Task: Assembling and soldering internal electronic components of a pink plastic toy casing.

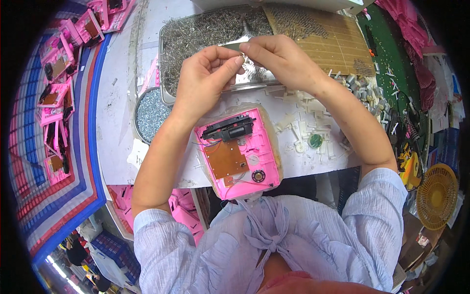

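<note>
While left hand and right hand pinch closed, contents unclear, striped cloth flanks the white table.

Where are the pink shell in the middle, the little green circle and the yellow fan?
Pink shell [254, 147]: head view, its bare inner floor.
Green circle [315, 141]: head view, middle of its face.
Yellow fan [437, 197]: head view, middle of its round grille.

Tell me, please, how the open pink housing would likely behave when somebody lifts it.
The pink housing probably stays stiff, since its moulded walls hold a boxy shape. Its thin wires may snag, as they run loosely across the open side. It could feel heavier toward the far end, where the bulky black mechanism sits.
</note>
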The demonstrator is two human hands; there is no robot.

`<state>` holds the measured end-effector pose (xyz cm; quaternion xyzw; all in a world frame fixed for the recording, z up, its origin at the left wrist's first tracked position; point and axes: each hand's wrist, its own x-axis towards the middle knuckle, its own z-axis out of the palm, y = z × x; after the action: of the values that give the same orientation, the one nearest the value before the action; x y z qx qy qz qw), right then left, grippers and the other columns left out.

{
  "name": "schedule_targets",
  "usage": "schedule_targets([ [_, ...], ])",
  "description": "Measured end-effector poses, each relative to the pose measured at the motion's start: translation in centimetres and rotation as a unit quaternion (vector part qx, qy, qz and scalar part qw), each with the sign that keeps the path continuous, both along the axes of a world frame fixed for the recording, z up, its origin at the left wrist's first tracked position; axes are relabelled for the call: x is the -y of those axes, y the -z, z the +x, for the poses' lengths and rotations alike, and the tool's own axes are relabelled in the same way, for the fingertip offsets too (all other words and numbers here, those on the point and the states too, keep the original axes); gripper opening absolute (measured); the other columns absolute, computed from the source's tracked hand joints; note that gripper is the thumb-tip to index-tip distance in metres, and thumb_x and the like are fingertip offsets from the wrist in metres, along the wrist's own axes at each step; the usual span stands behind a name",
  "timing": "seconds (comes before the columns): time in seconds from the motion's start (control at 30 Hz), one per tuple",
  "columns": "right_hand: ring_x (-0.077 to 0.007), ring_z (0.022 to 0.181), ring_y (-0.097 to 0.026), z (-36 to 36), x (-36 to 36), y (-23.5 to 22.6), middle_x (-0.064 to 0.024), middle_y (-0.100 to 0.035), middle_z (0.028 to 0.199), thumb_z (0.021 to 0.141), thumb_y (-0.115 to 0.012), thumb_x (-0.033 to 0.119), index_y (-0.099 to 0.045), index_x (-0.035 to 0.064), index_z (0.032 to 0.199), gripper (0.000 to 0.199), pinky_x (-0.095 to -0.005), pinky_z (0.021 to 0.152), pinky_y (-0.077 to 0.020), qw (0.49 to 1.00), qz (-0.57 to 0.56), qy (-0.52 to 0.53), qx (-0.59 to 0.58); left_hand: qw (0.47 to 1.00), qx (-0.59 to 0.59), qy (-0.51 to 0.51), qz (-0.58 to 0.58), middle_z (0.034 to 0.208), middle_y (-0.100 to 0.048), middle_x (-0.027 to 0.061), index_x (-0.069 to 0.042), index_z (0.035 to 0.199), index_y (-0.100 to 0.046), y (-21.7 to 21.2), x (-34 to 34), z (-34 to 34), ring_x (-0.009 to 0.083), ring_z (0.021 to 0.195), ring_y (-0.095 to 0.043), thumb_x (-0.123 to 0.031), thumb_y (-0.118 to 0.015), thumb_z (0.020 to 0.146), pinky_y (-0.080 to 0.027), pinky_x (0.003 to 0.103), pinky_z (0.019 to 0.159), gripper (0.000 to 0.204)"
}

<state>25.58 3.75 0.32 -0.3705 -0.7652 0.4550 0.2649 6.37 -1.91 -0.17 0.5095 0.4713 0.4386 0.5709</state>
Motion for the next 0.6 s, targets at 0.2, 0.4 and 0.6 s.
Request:
schedule_targets([
  [0.2,-0.0422,0.076,-0.057,0.2,0.4,-0.1,-0.0206,-0.060,0.079,0.098,-0.050,0.029,-0.060,-0.0010,0.089,0.033,-0.0462,0.068,-0.0450,0.983,0.184,-0.004,-0.014,0.975,0.141,0.037,-0.165,0.082,-0.064,0.0043,0.000,0.099,-0.063,-0.8,-0.3,-0.5,0.0037,0.058,-0.047,-0.020,-0.062,0.097,-0.038,0.016,0.050,0.020],
  [0.4,-0.0344,0.078,-0.053,0.6,0.3,-0.2,-0.0173,-0.053,0.082,0.099,-0.049,0.025,-0.054,-0.0016,0.093,0.028,-0.0418,0.070,-0.0431,0.974,0.211,-0.050,-0.064,0.931,0.249,0.140,-0.226,0.081,-0.059,0.0029,0.001,0.105,-0.062,-0.2,-0.8,-1.8,0.0023,0.057,-0.042,-0.020,-0.060,0.099,-0.035,0.015,0.047,0.022],
  [0.6,-0.0362,0.079,-0.057,0.7,0.9,-0.9,-0.0191,-0.056,0.083,0.097,-0.052,0.023,-0.055,-0.0019,0.097,0.025,-0.0421,0.071,-0.0443,0.994,0.036,-0.068,-0.075,0.945,0.226,0.134,-0.194,0.081,-0.056,0.0024,-0.001,0.113,-0.059,-0.2,-0.8,-2.2,0.0037,0.059,-0.041,-0.016,-0.059,0.097,-0.036,0.017,0.051,0.021],
])
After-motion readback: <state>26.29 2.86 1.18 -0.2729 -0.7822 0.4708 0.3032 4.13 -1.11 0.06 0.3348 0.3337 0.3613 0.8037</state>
